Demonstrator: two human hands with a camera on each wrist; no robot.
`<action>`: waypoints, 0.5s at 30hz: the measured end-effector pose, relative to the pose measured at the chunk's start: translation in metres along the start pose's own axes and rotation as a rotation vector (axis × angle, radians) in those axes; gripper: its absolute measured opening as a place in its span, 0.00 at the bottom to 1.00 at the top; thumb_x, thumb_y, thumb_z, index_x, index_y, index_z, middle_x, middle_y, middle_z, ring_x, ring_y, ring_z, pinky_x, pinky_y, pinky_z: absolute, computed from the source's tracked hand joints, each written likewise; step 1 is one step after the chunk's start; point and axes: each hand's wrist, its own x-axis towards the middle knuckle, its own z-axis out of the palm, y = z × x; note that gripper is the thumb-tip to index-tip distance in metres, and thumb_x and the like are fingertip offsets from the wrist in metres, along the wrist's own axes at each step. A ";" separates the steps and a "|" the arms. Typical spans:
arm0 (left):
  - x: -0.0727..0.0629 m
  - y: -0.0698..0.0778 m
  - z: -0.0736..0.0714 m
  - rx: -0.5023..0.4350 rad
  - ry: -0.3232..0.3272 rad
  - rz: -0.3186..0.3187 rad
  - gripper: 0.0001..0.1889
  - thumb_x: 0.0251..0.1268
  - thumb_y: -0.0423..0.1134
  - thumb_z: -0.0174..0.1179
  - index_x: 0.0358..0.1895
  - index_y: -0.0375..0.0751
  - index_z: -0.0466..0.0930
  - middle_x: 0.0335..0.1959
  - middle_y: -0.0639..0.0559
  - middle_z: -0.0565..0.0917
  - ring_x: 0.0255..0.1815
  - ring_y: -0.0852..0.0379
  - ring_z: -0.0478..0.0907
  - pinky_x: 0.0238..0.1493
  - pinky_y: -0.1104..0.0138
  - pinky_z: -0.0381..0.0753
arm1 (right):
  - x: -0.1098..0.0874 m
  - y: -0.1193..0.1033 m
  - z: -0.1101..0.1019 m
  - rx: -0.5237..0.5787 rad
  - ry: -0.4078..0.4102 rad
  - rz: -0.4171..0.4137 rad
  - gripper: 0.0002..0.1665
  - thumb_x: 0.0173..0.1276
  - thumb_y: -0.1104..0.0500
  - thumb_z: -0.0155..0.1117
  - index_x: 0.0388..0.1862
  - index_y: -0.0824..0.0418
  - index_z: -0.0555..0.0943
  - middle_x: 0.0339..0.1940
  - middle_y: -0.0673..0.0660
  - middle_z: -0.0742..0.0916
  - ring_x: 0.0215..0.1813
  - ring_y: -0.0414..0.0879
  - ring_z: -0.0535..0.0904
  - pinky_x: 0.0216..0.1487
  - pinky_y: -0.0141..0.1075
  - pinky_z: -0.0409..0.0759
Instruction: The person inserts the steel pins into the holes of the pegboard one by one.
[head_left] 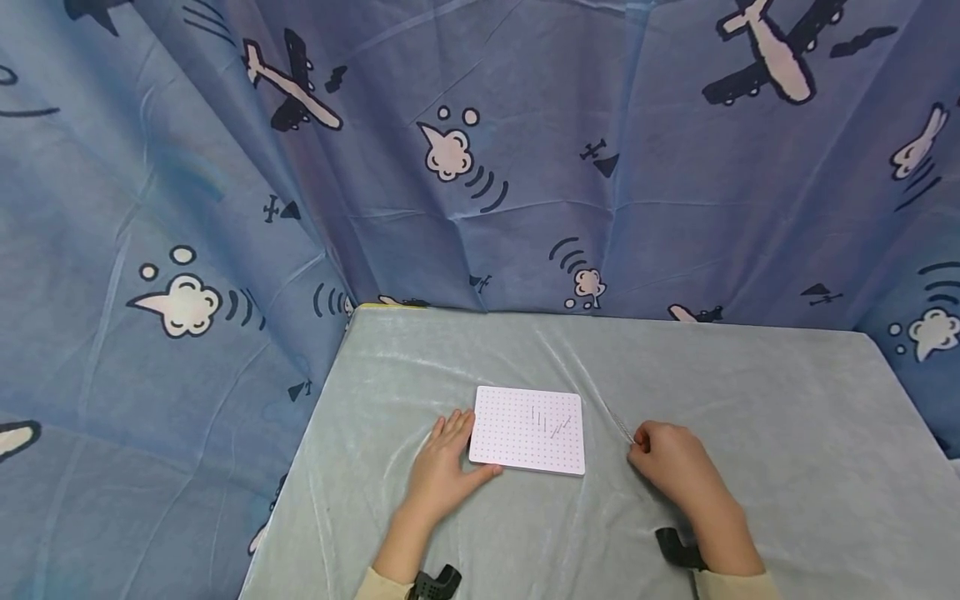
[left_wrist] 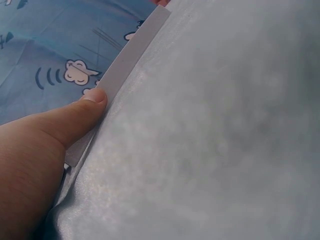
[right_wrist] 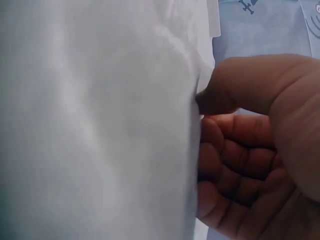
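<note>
A white rectangular board (head_left: 510, 442) with rows of small dots and several thin dark lines lies on the cloth. My left hand (head_left: 442, 471) steadies its lower left corner, fingers straight along the left edge and thumb at the near edge. In the left wrist view, the thumb (left_wrist: 92, 102) touches the board's side (left_wrist: 132, 55). To the board's right, my right hand (head_left: 678, 471) is low over the cloth, thumb and index finger pinched together at a thin silvery strip (head_left: 619, 427). What kind of strip it is cannot be told. The right wrist view shows curled fingers (right_wrist: 235, 155).
A pale grey, creased cloth (head_left: 787, 400) covers the table. Behind and to the left hangs a blue curtain (head_left: 525, 233) printed with planes and clouds. Black wrist mounts (head_left: 678, 550) sit on both forearms.
</note>
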 end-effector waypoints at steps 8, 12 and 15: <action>0.000 0.001 -0.001 -0.007 0.009 0.002 0.55 0.60 0.70 0.75 0.81 0.34 0.71 0.81 0.43 0.73 0.86 0.48 0.63 0.90 0.56 0.52 | 0.000 -0.006 0.004 -0.067 0.026 0.004 0.09 0.60 0.66 0.66 0.24 0.58 0.76 0.18 0.49 0.75 0.22 0.46 0.69 0.24 0.40 0.69; 0.000 0.000 0.000 -0.010 0.014 0.008 0.55 0.60 0.70 0.75 0.81 0.34 0.71 0.81 0.43 0.73 0.86 0.48 0.63 0.90 0.56 0.52 | 0.000 -0.006 0.005 -0.064 0.034 0.020 0.07 0.59 0.67 0.66 0.25 0.59 0.77 0.19 0.50 0.76 0.22 0.46 0.69 0.24 0.41 0.70; 0.000 0.000 0.000 -0.006 0.014 0.009 0.55 0.60 0.70 0.75 0.81 0.34 0.71 0.81 0.44 0.73 0.85 0.48 0.64 0.90 0.56 0.52 | -0.001 -0.005 0.005 -0.041 0.042 0.030 0.07 0.59 0.66 0.66 0.25 0.59 0.77 0.19 0.50 0.76 0.22 0.46 0.70 0.24 0.40 0.69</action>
